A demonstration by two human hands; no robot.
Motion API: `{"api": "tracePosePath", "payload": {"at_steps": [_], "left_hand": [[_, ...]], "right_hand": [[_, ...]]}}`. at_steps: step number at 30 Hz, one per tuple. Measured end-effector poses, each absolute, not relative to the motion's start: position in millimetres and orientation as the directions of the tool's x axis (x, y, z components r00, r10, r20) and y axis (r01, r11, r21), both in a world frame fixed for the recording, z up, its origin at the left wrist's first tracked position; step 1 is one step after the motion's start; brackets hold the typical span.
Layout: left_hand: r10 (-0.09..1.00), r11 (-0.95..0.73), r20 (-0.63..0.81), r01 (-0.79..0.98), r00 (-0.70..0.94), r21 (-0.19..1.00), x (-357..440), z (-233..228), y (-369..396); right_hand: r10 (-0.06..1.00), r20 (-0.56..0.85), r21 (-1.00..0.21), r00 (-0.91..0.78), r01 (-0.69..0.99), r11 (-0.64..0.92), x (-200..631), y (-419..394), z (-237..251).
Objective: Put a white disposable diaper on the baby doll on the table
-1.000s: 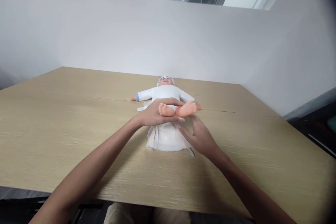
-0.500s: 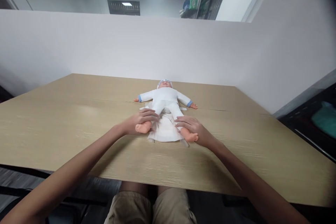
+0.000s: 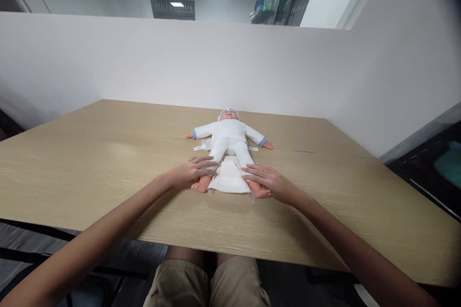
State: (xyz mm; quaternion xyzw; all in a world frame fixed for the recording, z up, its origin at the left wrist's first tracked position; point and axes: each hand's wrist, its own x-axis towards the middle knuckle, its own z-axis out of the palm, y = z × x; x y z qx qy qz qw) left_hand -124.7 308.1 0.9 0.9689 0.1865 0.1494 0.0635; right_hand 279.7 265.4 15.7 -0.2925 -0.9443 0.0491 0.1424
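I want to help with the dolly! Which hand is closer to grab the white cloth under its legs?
Probably either: the left hand and right hand each rest on a leg of the doll, beside the white cloth.

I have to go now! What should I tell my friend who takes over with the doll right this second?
Left hand: open, fingers resting flat on the doll's leg by its foot.
Right hand: open, resting on the doll's other leg.
Doll: on its back on the wooden table, arms spread, head away from you, both legs down flat.
Diaper: spread open under the doll's hips and between its legs, side tabs sticking out at the waist.
Done: doll laid on the open diaper.
Left: likely fold the diaper front up and fasten the tabs; it is not yet closed.
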Motion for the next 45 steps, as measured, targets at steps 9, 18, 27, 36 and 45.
{"api": "tracePosePath", "payload": {"at_steps": [9,18,27,36,45], "left_hand": [[0.533,-0.830,0.234,0.449,0.813,0.330,-107.1,24.4,286.5],[0.652,-0.757,0.284,0.585,0.703,0.289,-80.3,3.7,269.3],[0.810,-0.566,0.346,0.479,0.473,0.671,-70.7,48.1,326.5],[0.923,-0.304,0.237,0.196,0.304,0.932,-41.2,38.0,440.9],[0.907,-0.046,0.031,0.027,0.420,0.999,-48.6,6.5,437.6]], "right_hand": [[0.682,0.237,-0.360,-0.692,0.590,0.723,271.7,248.8,32.9],[0.755,0.384,-0.196,-0.531,0.752,0.629,236.8,234.3,-3.8],[0.829,0.471,-0.512,-0.303,0.671,0.536,228.0,284.4,34.1],[0.975,0.221,-0.886,0.031,0.424,0.188,211.1,406.7,39.8],[0.997,0.035,-0.967,-0.076,0.248,0.053,216.6,393.9,18.7]]}}
